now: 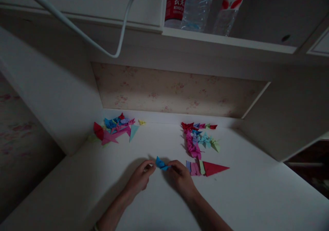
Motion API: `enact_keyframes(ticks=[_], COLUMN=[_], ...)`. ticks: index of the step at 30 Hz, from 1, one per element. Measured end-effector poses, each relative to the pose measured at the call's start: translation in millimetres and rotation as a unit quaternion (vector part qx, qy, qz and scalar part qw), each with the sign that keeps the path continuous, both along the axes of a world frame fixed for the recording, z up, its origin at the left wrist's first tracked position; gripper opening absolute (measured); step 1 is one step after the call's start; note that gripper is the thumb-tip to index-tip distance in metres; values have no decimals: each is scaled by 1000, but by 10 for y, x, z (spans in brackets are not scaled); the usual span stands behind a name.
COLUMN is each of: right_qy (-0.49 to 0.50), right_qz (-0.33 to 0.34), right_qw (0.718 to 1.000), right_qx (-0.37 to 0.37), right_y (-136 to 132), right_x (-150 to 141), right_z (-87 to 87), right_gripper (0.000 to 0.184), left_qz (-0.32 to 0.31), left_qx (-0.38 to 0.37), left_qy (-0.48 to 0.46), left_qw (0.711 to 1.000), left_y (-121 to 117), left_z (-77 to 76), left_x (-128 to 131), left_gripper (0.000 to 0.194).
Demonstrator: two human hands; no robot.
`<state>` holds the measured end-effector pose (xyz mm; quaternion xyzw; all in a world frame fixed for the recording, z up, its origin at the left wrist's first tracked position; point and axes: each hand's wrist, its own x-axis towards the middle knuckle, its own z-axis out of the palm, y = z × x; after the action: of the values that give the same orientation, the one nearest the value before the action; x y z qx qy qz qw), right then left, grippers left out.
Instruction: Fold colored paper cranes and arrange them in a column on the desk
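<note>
A small blue folded paper figure [161,164] is held just above the white tabletop, between my two hands. My right hand [181,178] pinches its right end between thumb and fingertips. At its left edge, the curled fingers of my left hand [142,174] close in a pinch against the paper. Right of my right hand lies a row of folded paper strips [194,168], ending in a red paper triangle [214,168]. Behind that row sits a group of folded paper figures [192,143] in magenta, red, purple, light blue and green.
At the back left is a heap of coloured folded papers [115,126], with a small yellow piece [142,122] beside it. Side panels flank the white table [159,203]. Overhead, a shelf [228,42] holds bottles [197,8], and a white cable [84,36] hangs down.
</note>
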<state>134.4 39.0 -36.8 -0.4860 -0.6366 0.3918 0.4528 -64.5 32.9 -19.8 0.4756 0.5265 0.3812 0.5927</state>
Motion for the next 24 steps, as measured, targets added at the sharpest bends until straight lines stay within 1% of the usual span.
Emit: enact_keyframes(ticks=[4, 6, 10, 14, 16, 20, 22, 24], right_qy=[4, 10, 26, 51, 85, 145, 134, 95], right_qz=[40, 52, 53, 42, 36, 41, 44, 52], right_qw=[999, 998, 998, 998, 995, 986, 987, 992], right_qx=[27, 25, 12, -4, -25, -71, -76, -69], right_y=[-65, -55, -38, -38, -35, -15, -7, -7], right_x=[20, 25, 35, 28, 18, 2, 4, 10], right_z=[-34, -20, -12, -61, -111, -199, -200, -167], right_gripper=[10, 9, 9, 8, 14, 33, 33, 28], left_qz=[-1, -17, -49, -62, -60, -40, -29, -23], left_qx=[36, 44, 57, 68, 65, 49, 44, 40], left_qy=[21, 36, 62, 65, 63, 56, 48, 40], left_qw=[999, 998, 995, 994, 994, 996, 997, 998], left_y=[-17, -23, -45, -56, -55, -56, -60, -63], left_z=[-38, -51, -41, -38, -39, -19, -4, 9], left_x=[-15, -23, -31, -17, -5, 13, 14, 13], left_gripper=[50, 47, 35, 33, 33, 35, 35, 35])
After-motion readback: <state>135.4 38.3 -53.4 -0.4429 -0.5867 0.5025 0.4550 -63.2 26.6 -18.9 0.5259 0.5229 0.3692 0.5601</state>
